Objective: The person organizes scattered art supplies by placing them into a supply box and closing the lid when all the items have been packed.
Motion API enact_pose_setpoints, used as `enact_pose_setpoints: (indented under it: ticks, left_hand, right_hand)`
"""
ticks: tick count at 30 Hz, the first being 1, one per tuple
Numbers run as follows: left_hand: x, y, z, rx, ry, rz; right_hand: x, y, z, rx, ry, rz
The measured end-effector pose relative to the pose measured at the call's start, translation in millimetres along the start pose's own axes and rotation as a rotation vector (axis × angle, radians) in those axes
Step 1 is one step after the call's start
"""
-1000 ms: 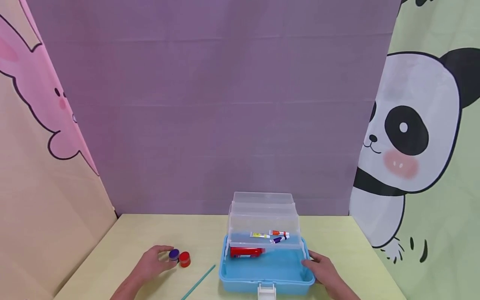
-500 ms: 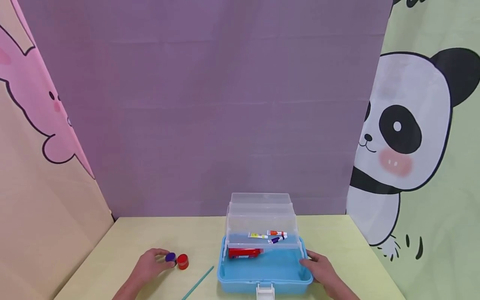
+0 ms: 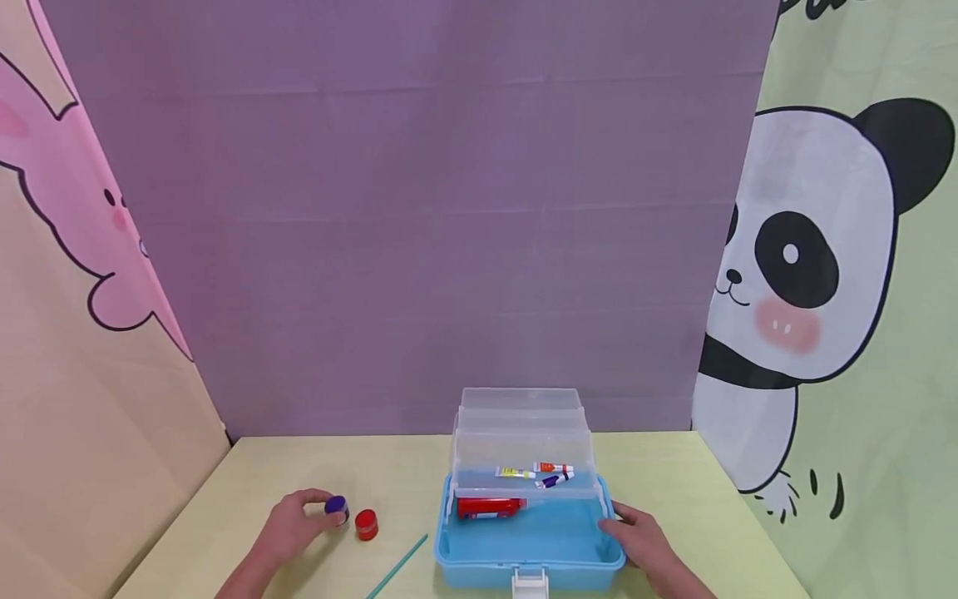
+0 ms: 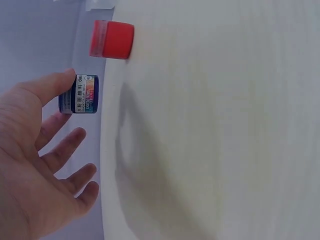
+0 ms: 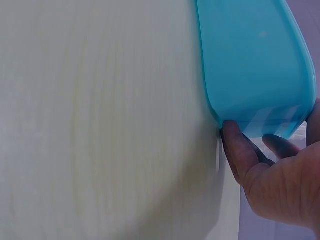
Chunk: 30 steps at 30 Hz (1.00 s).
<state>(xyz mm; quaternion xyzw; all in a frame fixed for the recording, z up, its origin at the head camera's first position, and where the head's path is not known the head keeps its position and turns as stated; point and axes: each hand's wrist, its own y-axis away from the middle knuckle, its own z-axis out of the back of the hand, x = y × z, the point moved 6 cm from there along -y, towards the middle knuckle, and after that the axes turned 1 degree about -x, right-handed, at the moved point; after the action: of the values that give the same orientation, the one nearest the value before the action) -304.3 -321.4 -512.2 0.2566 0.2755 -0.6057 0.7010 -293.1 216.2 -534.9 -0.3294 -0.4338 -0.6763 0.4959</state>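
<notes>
My left hand (image 3: 290, 526) pinches a small purple-lidded paint jar (image 4: 86, 94) between thumb and fingertips; in the left wrist view its printed label faces the camera. Just to the right, a red paint jar (image 3: 366, 525) stands on the table. A blue storage box (image 3: 533, 541) sits farther right with its clear lid raised. My right hand (image 3: 645, 545) grips the box's right side, thumb over the rim and fingers along the outer wall. Inside the box, at the back left, lies a red bottle (image 3: 490, 507).
Small paint tubes, one yellow (image 3: 515, 472), one red (image 3: 553, 467) and one purple (image 3: 555, 480), lie in the raised clear lid (image 3: 521, 416). A thin teal stick (image 3: 397, 566) lies on the table between the red jar and the box. A white latch (image 3: 530, 583) hangs at the box's front.
The purple-lidded jar, at first right beside the red jar, has been moved slightly left and up in my left hand, leaving a gap. My right hand keeps its hold on the box.
</notes>
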Motion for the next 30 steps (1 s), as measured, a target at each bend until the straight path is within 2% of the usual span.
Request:
enact_pose_setpoints:
  ticks: [3, 8, 11, 18, 30]
  left_hand:
    - [-6.6, -2.1, 5.3, -0.022, -0.003, -0.041]
    - [-26.4, -4.1, 13.7, -0.055, -0.008, -0.132]
    - [-38.6, -5.1, 16.3, -0.064, -0.006, -0.152]
    - [-69.5, -10.9, 10.9, -0.047, -0.003, -0.182]
    - [-139.0, -20.8, 0.3, -0.032, -0.013, -0.276]
  right_hand:
    - [1, 1, 0.4, 0.000, -0.005, 0.009]
    - [2, 1, 1.7, -0.009, -0.008, 0.014]
    - [1, 0, 1.6, -0.004, -0.007, 0.016]
    - [0, -1, 2.0, -0.002, -0.014, 0.025]
    - [-1, -1, 1.3, -0.006, -0.018, 0.013]
